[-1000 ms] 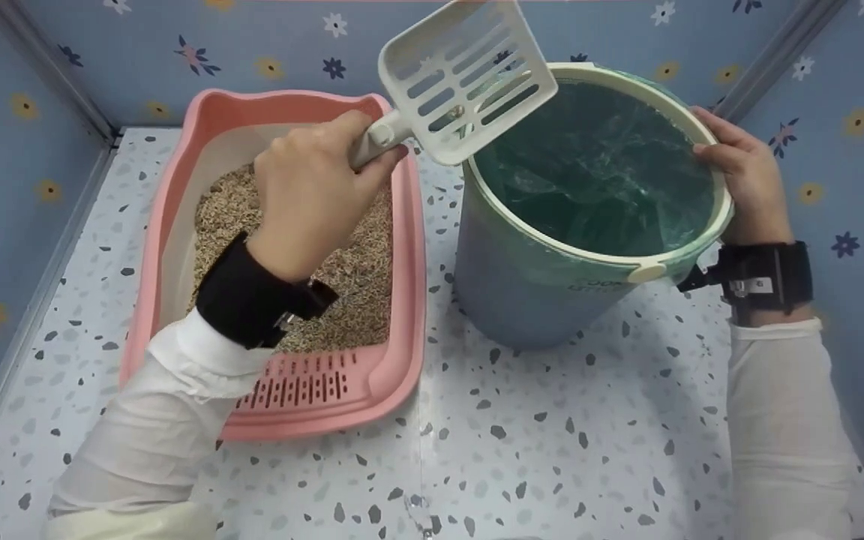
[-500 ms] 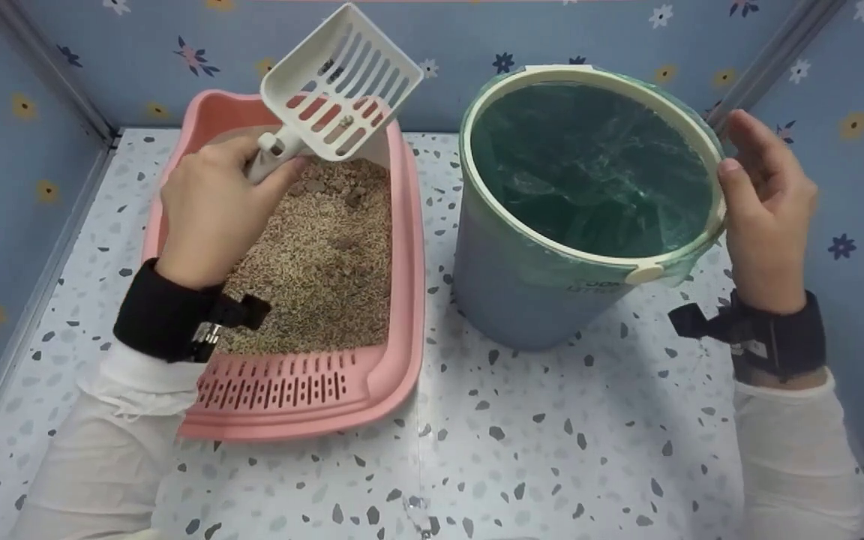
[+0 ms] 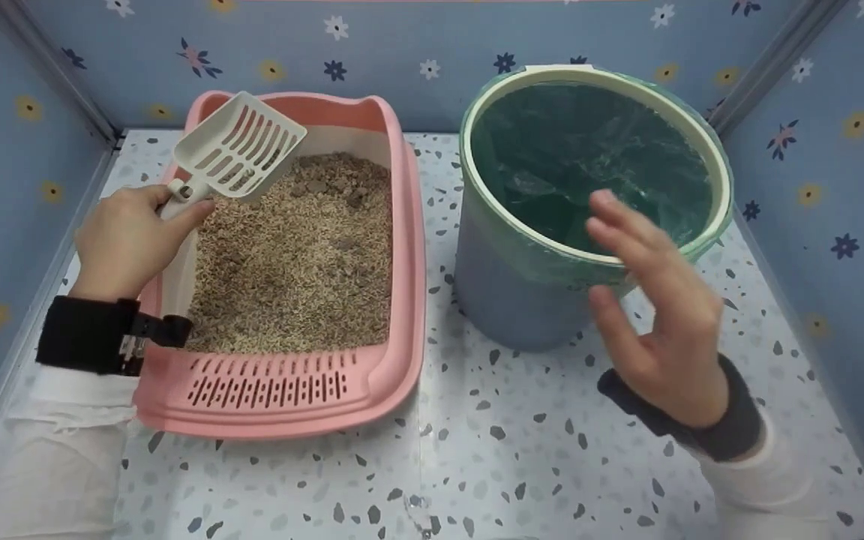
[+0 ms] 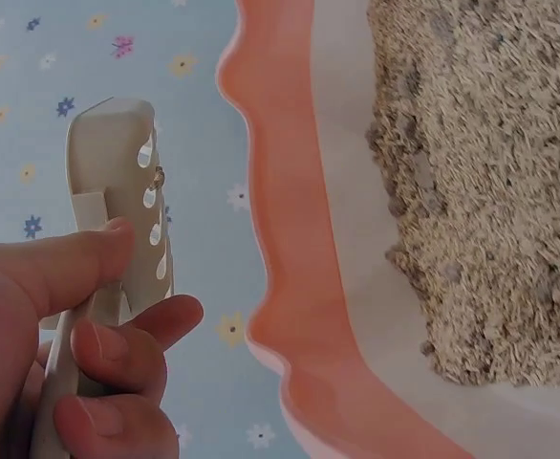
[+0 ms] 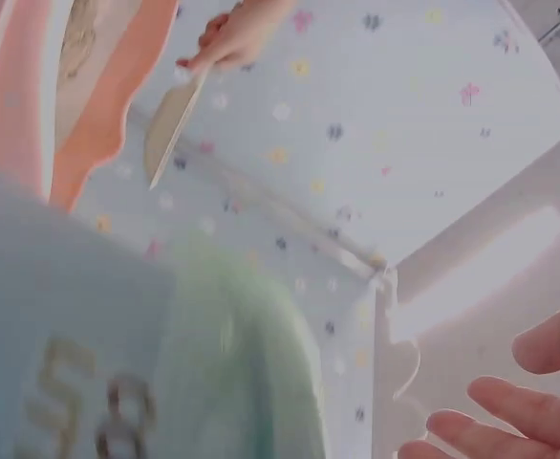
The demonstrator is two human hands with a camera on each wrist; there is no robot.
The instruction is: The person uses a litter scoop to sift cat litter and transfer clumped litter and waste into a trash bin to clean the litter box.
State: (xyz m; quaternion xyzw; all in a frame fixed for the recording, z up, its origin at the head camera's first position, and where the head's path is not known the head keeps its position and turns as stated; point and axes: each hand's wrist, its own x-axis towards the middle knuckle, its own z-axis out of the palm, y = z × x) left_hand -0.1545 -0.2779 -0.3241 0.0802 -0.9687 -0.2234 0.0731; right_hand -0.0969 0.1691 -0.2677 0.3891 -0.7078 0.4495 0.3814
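Right hand (image 3: pixel 683 322): toward four o'clock, in front of the bin (image 3: pixel 522 292), fingers extended and parted. Left hand (image 3: pixel 128 240): nine o'clock, clamped on the slotted scoop (image 3: pixel 231 155). Scoop: ten o'clock, raised above the pink litter box (image 3: pixel 407 285), one small fragment (image 4: pixel 159 177) at its slots. Litter (image 3: pixel 297 255): clumped toward the box's one o'clock. Floral wall (image 3: pixel 372 45): twelve o'clock, beyond.
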